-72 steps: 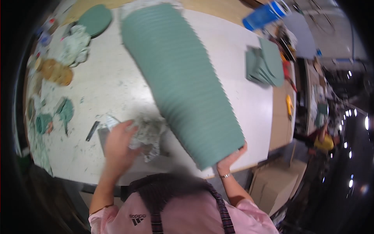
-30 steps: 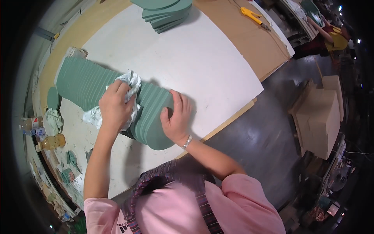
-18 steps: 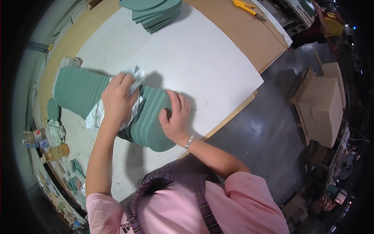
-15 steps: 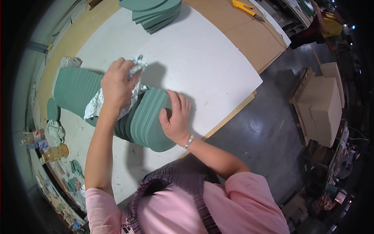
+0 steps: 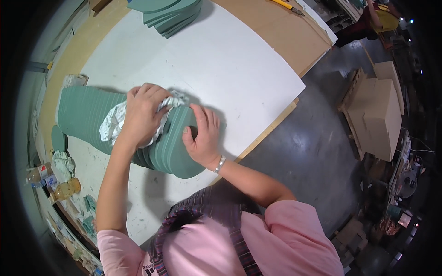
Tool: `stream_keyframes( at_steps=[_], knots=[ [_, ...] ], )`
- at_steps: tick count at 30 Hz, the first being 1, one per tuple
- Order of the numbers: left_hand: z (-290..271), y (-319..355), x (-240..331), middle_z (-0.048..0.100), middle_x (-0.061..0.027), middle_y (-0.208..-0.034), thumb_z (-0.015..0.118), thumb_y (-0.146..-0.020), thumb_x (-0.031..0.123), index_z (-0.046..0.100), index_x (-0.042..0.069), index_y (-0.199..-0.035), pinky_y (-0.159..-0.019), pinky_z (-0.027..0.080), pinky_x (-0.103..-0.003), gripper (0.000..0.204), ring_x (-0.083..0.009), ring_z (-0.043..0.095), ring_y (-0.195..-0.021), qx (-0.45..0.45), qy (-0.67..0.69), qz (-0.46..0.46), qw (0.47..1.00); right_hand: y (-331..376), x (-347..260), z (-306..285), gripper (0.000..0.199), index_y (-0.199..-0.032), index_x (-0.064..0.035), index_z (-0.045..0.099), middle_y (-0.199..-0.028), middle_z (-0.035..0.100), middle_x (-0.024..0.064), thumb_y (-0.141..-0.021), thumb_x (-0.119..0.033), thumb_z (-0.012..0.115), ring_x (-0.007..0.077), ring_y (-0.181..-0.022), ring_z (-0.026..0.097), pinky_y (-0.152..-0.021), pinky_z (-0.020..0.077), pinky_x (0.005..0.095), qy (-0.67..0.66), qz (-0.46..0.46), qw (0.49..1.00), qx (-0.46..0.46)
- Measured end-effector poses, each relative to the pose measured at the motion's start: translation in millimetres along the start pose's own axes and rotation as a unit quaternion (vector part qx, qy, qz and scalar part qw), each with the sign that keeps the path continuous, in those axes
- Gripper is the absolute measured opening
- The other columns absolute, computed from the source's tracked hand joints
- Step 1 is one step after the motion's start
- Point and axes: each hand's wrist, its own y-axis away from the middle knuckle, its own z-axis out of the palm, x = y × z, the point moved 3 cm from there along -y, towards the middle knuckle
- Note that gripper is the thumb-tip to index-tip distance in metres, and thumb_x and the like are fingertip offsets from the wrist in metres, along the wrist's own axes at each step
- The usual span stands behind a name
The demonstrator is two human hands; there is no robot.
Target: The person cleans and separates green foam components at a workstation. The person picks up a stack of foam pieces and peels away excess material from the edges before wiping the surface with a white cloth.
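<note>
A long row of green flat panels (image 5: 83, 110) with rounded ends stands on edge, leaning together, on the white tabletop (image 5: 230, 60). My left hand (image 5: 145, 112) is closed on a crumpled pale cloth (image 5: 113, 122), which lies bunched over the upper edges of the row near its right end. Some of the cloth sticks out past my fingers toward the right. My right hand (image 5: 205, 135) rests with fingers apart against the face of the rightmost panel, its fingertips over the top edge. It holds nothing; a silver bracelet is on that wrist.
Another stack of green panels (image 5: 172, 16) lies at the far side. A yellow-handled tool (image 5: 287, 5) sits on brown board. Bottles (image 5: 66, 189) and a rag (image 5: 63, 164) are at the left. Cardboard boxes (image 5: 375, 117) stand on a pallet at right; a person (image 5: 368, 23) is beyond.
My left hand has come down and slightly right with the cloth, from above the row onto the panels' edges near my right hand. The whole view has shifted a little.
</note>
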Motion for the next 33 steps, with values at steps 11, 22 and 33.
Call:
stream_keyframes(
  at_steps=[11,22,33],
  knots=[
    [-19,23,10,0.063,-0.0176,-0.106,0.069,-0.076,0.001,0.063,0.008,-0.122,-0.090,0.047,-0.043,0.046,-0.0360,0.058,-0.102,0.078,0.064,-0.022,0.995,5,-2,3,0.056,-0.135,-0.0025,0.044,-0.120,0.054,0.0178,-0.085,-0.024,0.057,0.0361,-0.103,0.050,-0.090,0.0376,0.0472,-0.011,-0.006,1.000,0.008],
    [-47,148,13,0.067,-0.0148,-0.101,0.058,-0.062,-0.013,0.067,0.001,-0.104,-0.086,0.048,-0.041,0.044,-0.0347,0.059,-0.097,0.143,0.051,-0.175,0.973,1,-2,3,0.055,-0.134,-0.0009,0.046,-0.118,0.055,0.0174,-0.085,-0.026,0.056,0.0346,-0.104,0.051,-0.090,0.0375,0.0467,0.001,-0.023,1.000,0.004],
    [-3,130,38,0.061,-0.0090,-0.092,0.060,-0.058,-0.004,0.067,0.005,-0.096,-0.079,0.044,-0.040,0.039,-0.0307,0.054,-0.088,0.140,0.005,-0.148,0.979,1,-7,3,0.055,-0.134,0.0017,0.044,-0.122,0.053,0.0179,-0.084,-0.020,0.055,0.0359,-0.110,0.049,-0.096,0.0348,0.0478,0.001,-0.025,1.000,-0.019]
  ],
)
